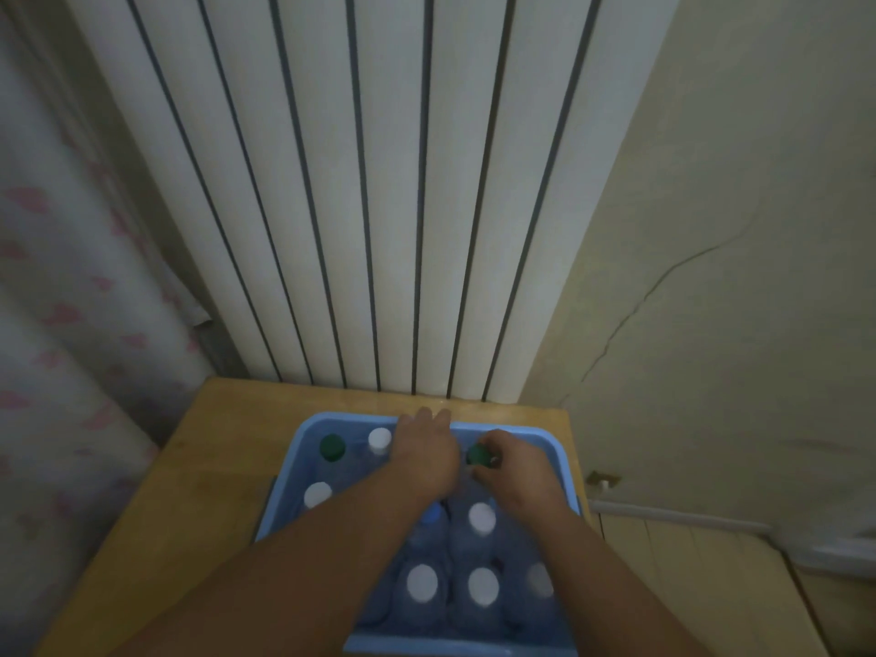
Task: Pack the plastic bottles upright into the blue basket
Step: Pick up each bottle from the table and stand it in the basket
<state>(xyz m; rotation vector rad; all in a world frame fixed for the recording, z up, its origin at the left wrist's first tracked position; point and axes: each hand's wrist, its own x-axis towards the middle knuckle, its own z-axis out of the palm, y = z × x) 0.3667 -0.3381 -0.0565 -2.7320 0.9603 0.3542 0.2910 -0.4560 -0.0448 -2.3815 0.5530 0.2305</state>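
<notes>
Bottles (482, 585) stood upright in the blue basket (555, 447); right hand (514, 471) gripped a green-capped bottle (479, 455), left hand (426, 455) lay flat, fingers extended.

Views: one only, head-worn, wide-angle; no second view to share any part with.
Position: above the near edge of the wooden table (156, 505), over the blue basket (303, 448).
Facing: forward and steeply down, toward the white radiator (360, 182) on the wall behind the table.
Nearness: close; both forearms enter from the bottom edge, left hand (424, 455) and right hand (514, 471) reaching over the far end of the basket.
Framing: basket's near end cut off by the bottom edge; bottle caps (422, 583) seen from almost straight above.
Edges: curtain (61, 301) at left, cracked wall (711, 230) at right.
Distortion: radiator ribs fan outward toward the top.
Sharpness: soft and dim throughout.
</notes>
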